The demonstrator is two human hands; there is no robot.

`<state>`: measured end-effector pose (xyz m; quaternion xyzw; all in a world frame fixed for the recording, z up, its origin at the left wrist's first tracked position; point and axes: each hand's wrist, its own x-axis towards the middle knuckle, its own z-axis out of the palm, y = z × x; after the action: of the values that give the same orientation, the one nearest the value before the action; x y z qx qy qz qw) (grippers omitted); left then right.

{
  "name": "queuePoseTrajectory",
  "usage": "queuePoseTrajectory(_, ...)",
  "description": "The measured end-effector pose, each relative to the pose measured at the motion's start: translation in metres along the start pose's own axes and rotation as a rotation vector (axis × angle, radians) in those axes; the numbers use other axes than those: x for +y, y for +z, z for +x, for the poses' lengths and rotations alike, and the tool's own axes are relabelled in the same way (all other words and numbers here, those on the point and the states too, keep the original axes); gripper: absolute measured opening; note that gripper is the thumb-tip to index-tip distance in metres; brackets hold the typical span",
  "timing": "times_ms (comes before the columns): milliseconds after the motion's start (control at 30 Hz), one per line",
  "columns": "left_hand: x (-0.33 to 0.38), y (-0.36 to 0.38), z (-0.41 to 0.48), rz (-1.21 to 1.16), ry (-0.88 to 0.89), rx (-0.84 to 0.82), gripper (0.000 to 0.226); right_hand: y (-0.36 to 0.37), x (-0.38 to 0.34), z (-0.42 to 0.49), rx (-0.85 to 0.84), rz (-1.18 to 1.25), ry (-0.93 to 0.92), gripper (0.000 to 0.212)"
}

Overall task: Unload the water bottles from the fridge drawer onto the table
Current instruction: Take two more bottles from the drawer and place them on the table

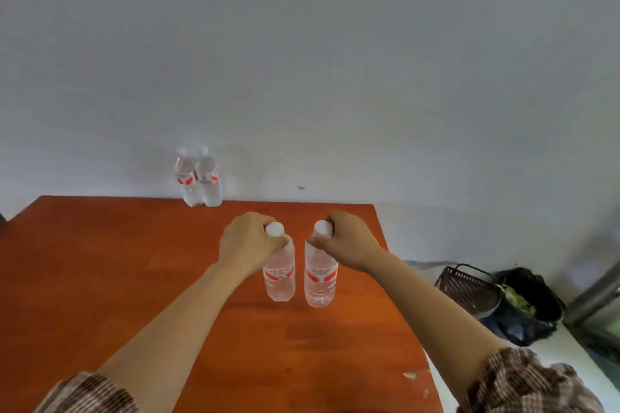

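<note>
Both hands are curled round caps and necks: my left hand (250,238) on the left water bottle (280,278), my right hand (342,238) on the right water bottle (320,282). The pair is upright and just apart over the middle of the orange table (100,278). Two more bottles (199,181) stand together at its far edge, by the wall. I'd lower straight, feel both bases sit flat, then let go — top-held bottles could swing. Whether the bases touch the wood, I can't tell. The fridge drawer is out of view — labels too blurred to read.
</note>
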<state>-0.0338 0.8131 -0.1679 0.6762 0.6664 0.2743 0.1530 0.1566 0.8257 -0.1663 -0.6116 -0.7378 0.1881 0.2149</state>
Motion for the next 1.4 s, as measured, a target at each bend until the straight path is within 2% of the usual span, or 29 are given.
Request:
queuePoseTrajectory(300, -0.085, -0.026, 0.145, 0.009, 0.050, -0.095, 0.016, 0.056, -0.045, 0.149, -0.031, 0.056, 0.080, 0.033)
queuePoseTrajectory(567, -0.153, -0.027, 0.268, 0.122, 0.148, -0.156, 0.028, 0.105, -0.068, 0.269, -0.069, 0.005, 0.164, 0.034)
queuePoseTrajectory(667, -0.170, -0.023, 0.300, 0.206, 0.190, -0.164, 0.040, 0.120, -0.071, 0.306, -0.057, 0.011, 0.194, 0.034)
queuePoseTrajectory(833, -0.197, -0.013, 0.341, 0.229, 0.183, -0.145, 0.041, 0.141, -0.072, 0.356, -0.022, 0.002, 0.222, 0.033)
queuePoseTrajectory(1033, -0.216, 0.003, 0.373, 0.272, 0.254, -0.088, 0.043, 0.157, -0.071, 0.399, 0.023, -0.032, 0.282, 0.032)
queuePoseTrajectory(1400, -0.231, 0.011, 0.398, 0.361, 0.239, -0.024, 0.048, 0.179, -0.071, 0.424, -0.006, -0.007, 0.265, 0.031)
